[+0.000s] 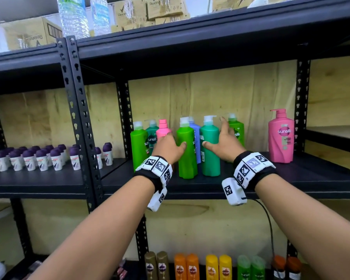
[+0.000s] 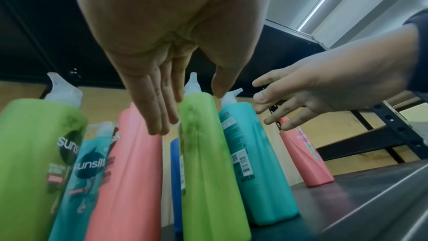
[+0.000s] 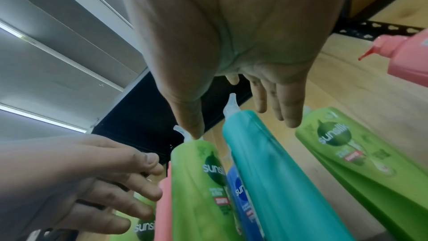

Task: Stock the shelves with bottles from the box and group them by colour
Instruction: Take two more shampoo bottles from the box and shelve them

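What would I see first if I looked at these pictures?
Probably the bunch of bright shampoo bottles on the middle shelf: light green, teal, blue and pink, all mixed up. Both open hands, left hand and right hand, reach into them, and one big pink pump bottle stands alone on the right.

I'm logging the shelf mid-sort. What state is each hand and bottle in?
Left hand: open, at the front green bottle.
Right hand: open, at the teal bottle.
Front green bottle: upright.
Teal bottle: upright.
Blue bottle: upright, behind them.
Pink pump bottle: upright, apart.
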